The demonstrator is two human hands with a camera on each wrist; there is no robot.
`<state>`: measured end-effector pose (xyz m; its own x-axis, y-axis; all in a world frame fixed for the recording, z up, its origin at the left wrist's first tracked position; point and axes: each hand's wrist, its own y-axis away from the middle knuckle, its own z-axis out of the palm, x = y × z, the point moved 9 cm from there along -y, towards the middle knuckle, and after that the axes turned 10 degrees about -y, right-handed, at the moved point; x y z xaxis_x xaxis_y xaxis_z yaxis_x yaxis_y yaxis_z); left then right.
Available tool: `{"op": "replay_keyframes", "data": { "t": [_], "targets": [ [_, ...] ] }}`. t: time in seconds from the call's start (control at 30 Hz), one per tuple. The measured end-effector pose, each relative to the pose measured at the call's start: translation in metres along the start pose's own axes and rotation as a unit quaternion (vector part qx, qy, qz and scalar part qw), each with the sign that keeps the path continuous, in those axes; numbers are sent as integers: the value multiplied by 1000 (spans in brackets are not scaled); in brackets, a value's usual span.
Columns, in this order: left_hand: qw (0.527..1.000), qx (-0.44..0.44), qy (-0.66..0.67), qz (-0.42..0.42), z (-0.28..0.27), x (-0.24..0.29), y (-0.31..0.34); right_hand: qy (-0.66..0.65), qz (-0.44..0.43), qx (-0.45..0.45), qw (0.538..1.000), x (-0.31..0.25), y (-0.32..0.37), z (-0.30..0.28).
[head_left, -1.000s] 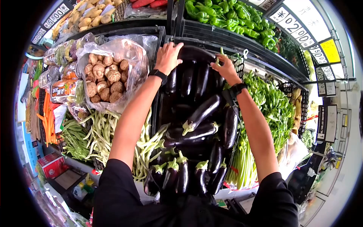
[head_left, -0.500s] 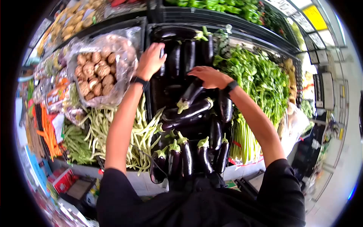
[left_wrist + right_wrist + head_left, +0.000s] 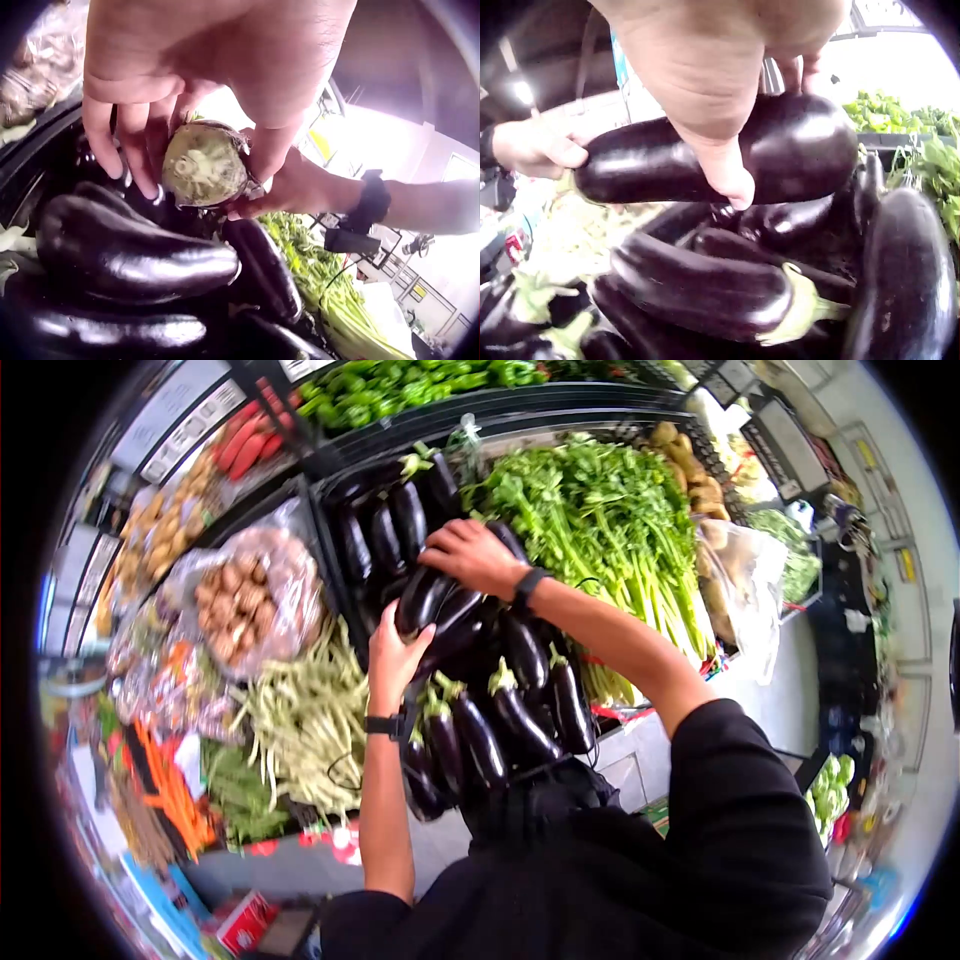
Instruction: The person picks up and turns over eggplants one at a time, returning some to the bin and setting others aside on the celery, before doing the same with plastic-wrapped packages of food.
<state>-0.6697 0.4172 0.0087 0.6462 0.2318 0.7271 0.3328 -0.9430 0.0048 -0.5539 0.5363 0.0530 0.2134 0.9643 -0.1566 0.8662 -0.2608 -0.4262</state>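
A glossy dark purple eggplant (image 3: pixel 422 600) is held in both hands above the other eggplants. My right hand (image 3: pixel 478 558) grips its thick body from above, the thumb (image 3: pixel 731 180) down along the near side. At the stem end, my left hand (image 3: pixel 395 650) curls fingers and thumb around it. The green cap (image 3: pixel 202 166) of this eggplant faces the left wrist camera. Beneath lie several loose eggplants (image 3: pixel 705 289), one with its cap pointing right. A row of upright eggplants (image 3: pixel 480 740) stands at the near edge, caps up. More lie side by side at the back (image 3: pixel 385 535).
Celery (image 3: pixel 600 540) is heaped to the right of the eggplants. Pale green beans (image 3: pixel 305 710) and a plastic bag of mushrooms (image 3: pixel 235 605) lie to the left. A black divider (image 3: pixel 335 575) runs along the eggplants' left side; green peppers (image 3: pixel 400 395) sit behind.
Both hands have left the eggplant lying across the back. The right hand has taken an eggplant from the middle, and the left hand has come to its stem end. The view has turned.
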Motion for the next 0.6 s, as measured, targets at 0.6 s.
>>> {"op": "replay_keyframes", "data": {
  "t": [0.6],
  "targets": [
    [781,-138,590,-149,58,156,255,-273,210,293,892,-134,212,-289]
  ]
}}
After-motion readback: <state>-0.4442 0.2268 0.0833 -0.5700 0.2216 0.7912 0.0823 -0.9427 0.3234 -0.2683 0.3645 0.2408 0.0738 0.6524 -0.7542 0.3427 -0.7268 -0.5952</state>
